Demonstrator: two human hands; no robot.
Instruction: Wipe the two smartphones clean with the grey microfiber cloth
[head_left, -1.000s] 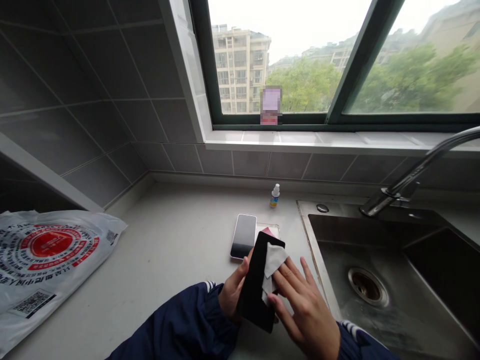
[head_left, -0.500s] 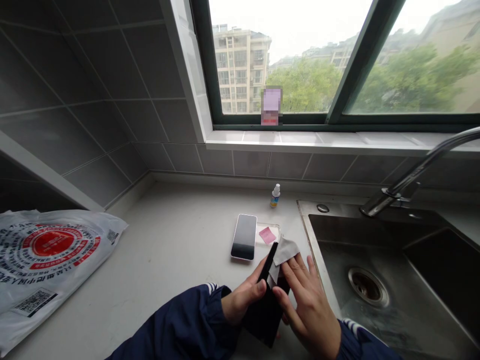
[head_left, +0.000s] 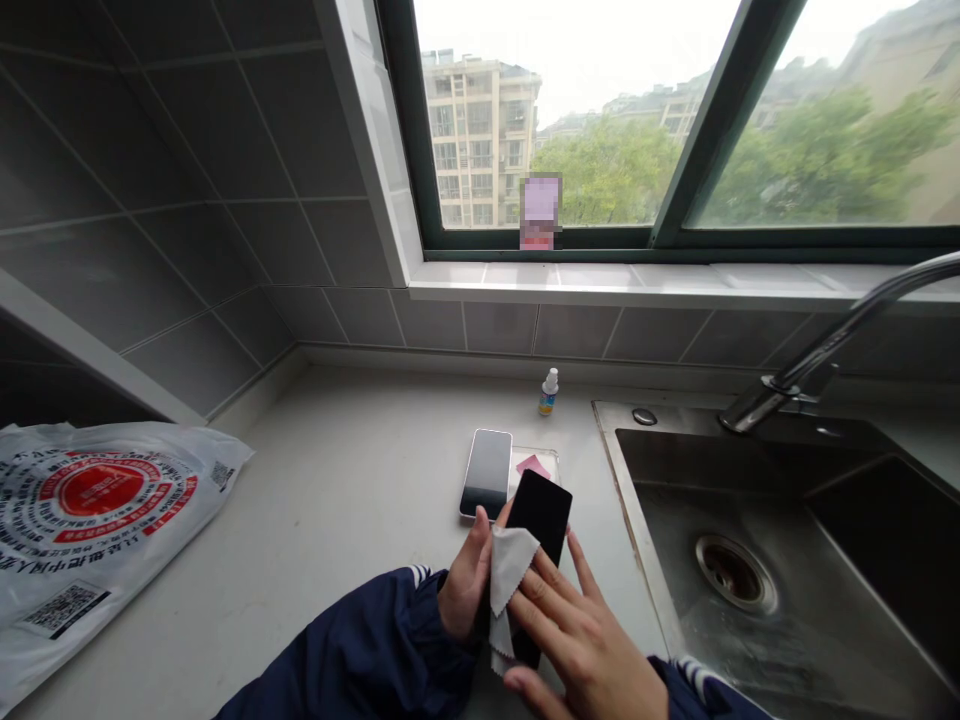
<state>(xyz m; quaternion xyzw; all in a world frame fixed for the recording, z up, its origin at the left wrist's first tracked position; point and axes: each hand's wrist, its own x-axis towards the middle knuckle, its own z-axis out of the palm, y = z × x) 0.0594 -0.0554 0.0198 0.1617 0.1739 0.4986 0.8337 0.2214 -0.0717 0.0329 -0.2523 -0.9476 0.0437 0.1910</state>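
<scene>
The left hand (head_left: 465, 588) grasps a black rectangular phone (head_left: 545, 506); the right hand (head_left: 583, 625), pinning a grey serrated cloth (head_left: 511, 562), may press it loose.

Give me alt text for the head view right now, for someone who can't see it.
A left hand holds a black phone while the right hand presses a gray cloth against it. Beyond them, a white-rimmed phone lies on a pale counter and a bottle stands near the wall, with a bag at left and a sink at right.
</scene>
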